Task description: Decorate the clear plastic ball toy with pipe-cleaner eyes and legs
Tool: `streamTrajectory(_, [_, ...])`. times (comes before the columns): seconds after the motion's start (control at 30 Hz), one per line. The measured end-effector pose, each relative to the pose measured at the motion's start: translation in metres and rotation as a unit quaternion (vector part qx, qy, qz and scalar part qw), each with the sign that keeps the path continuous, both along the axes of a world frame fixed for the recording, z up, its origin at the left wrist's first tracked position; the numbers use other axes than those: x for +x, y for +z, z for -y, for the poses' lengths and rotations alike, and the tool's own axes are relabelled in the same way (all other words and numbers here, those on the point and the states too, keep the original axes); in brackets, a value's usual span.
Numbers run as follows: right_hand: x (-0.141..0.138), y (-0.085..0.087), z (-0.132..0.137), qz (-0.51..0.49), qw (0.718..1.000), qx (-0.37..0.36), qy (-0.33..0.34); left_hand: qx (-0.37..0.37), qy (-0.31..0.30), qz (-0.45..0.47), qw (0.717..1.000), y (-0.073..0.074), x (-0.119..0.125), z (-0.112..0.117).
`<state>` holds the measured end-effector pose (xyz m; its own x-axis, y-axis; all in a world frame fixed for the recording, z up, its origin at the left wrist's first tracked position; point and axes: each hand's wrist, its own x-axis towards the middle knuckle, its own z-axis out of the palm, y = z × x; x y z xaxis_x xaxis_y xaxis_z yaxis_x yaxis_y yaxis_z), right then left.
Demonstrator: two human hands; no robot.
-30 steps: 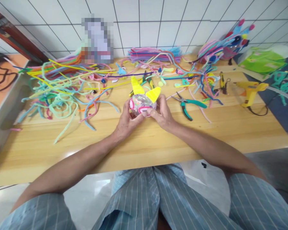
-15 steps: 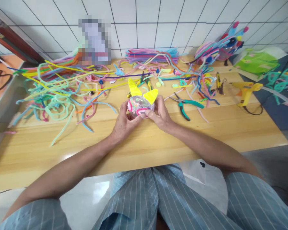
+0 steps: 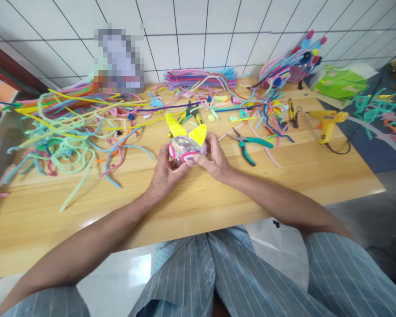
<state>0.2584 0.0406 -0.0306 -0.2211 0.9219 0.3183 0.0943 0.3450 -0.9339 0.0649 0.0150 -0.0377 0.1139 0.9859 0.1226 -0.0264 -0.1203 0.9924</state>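
Both of my hands hold a small round craft ball point(image 3: 185, 146) of clear and multicoloured material, with a pink pipe-cleaner loop across its front and two yellow pointed ears point(image 3: 198, 133) on top. My left hand point(image 3: 165, 172) cups it from the left and below, fingers curled round it. From the right, my right hand point(image 3: 214, 159) grips it, thumb pressed on the pink loop. The ball sits just above the wooden table point(image 3: 201, 198).
Loose pipe cleaners point(image 3: 69, 136) are strewn over the left and back of the table, with a stacked bundle point(image 3: 201, 79) by the tiled wall. Teal-handled pliers point(image 3: 251, 144) lie right of my hands. A yellow glue gun point(image 3: 326, 123) lies further right, near a colourful finished figure point(image 3: 293, 66).
The view has shifted, so everything sits further left and lower in the picture. My hands keep the same hold on the ball, turning it slightly.
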Motion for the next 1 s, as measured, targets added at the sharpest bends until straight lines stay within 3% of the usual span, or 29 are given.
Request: streamTrajectory(1.0, [0.0007,-0.0007,-0.0009,-0.005,1.000,-0.007,0.003,-0.002,0.006,0.007,1.000,0.0001,0.0037,0.0002])
